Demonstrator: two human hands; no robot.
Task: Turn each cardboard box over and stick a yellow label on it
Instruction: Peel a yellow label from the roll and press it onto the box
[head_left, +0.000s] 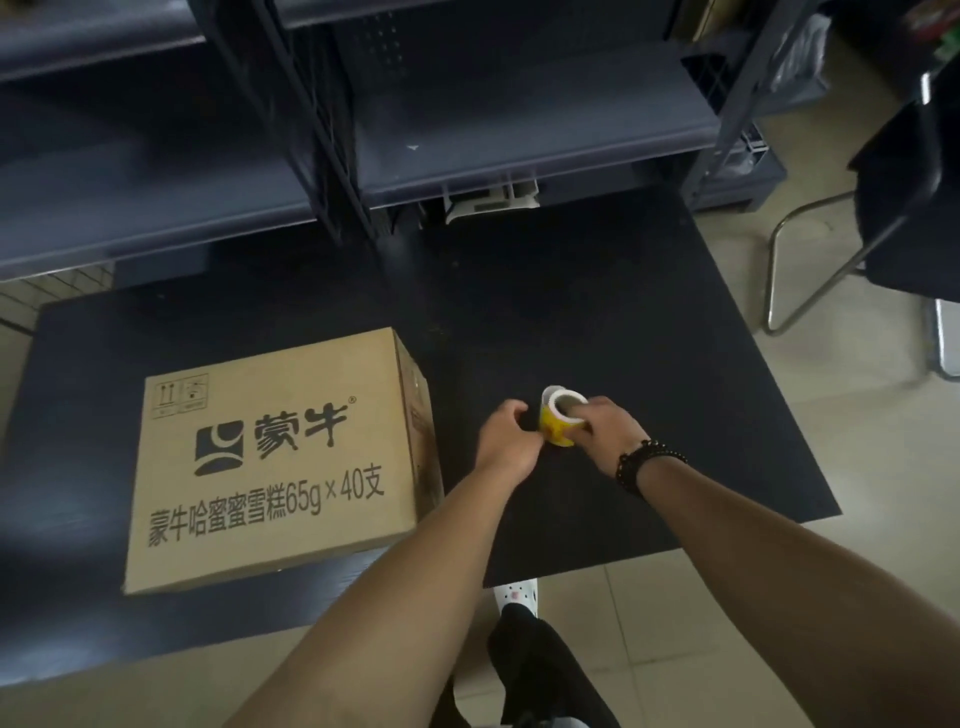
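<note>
- So, far left first: one cardboard box (275, 457) lies on the dark tabletop (597, 322), printed face up w/ logo + Chinese text, short side panel toward the hands.
- No yellow label visible on the box's top face or on the side panel that shows; other faces are hidden, can't rule them out.
- Can't tell whether this box is already flipped; the printed face up gives no clue either way.
- Only this one box is in view, so the count of done vs. left can't be read from here.
- Middle: left hand (506, 441) sits just right of the box, not touching it; fingers curled in, pinching at the near edge of the label roll (558, 418). Looks like it's picking at a label's end, but a peeled label isn't clearly visible.
- Roll is yellow w/ a white core, tilted w/ its open core facing up, low over or on the tabletop; contact unclear.
- Right: right hand (610, 431), beaded bracelet (641, 462) on the wrist, grip closed around the roll's right side, steadying it.
- Judgement: the step in hand is peeling a label, i.e. the sticking part for this box isn't done yet.
- Left to do: free the label, press it on the box, then any further boxes (none seen).
- Bkgd: dark shelving (467, 130) behind the tabletop, a chair (883, 218) at far right; neither is in play.
</note>
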